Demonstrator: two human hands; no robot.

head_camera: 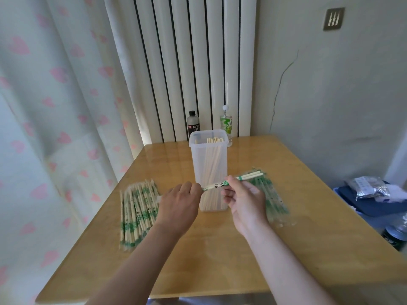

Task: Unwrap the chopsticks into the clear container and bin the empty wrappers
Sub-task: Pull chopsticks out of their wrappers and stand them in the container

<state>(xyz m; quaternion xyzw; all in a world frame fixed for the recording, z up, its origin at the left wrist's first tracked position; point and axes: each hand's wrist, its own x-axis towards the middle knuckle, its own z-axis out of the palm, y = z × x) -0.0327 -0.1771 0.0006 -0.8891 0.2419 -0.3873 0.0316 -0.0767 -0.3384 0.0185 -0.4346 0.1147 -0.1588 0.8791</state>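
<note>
Left hand (180,200) pinches wrapper (214,185) end, right hand (243,195) grips chopsticks (252,176) (bare ends poking out) before clear container (209,155).

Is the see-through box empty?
No, the clear container holds a bunch of bare chopsticks standing upright inside it.
</note>
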